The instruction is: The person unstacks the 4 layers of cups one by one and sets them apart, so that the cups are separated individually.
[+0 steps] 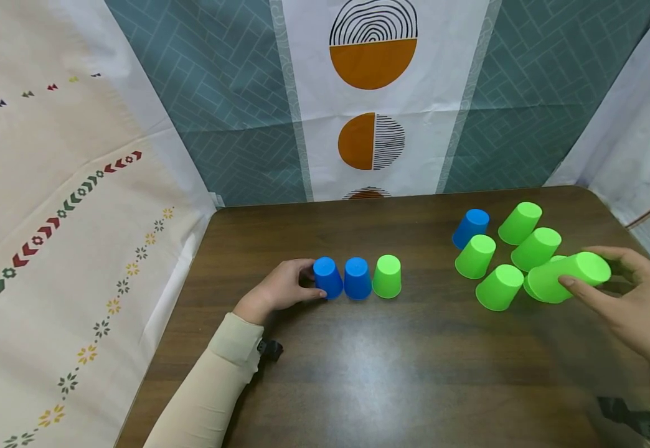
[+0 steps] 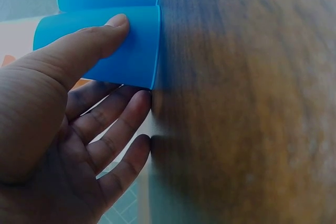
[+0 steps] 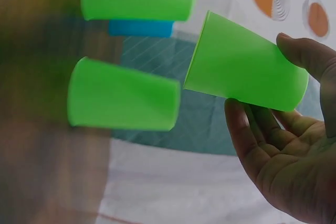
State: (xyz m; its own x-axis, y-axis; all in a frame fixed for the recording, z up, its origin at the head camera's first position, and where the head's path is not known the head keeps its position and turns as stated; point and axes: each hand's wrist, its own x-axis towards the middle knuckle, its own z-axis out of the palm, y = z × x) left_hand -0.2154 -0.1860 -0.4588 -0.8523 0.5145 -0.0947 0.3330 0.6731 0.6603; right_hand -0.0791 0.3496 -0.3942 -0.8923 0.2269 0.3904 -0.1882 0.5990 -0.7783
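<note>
My left hand (image 1: pixel 288 285) holds the leftmost upside-down blue cup (image 1: pixel 327 277), thumb on its near side and fingers behind it. In the left wrist view the thumb lies flat on that cup's wall (image 2: pixel 123 51). Beside it stand a second blue cup (image 1: pixel 357 278) and a green cup (image 1: pixel 386 276), in a row. My right hand (image 1: pixel 633 292) grips a tilted green cup (image 1: pixel 574 277), thumb on one side and fingers on the other. In the right wrist view this lifted green cup (image 3: pixel 247 64) is clear of the table, near a standing green cup (image 3: pixel 123 95).
On the right of the brown table (image 1: pixel 358 361) several upside-down green cups stand grouped, among them a front one (image 1: pixel 500 287) and a back one (image 1: pixel 520 223). A blue cup (image 1: pixel 471 228) stands at the group's back left. A patterned cloth (image 1: pixel 381 99) hangs behind the table.
</note>
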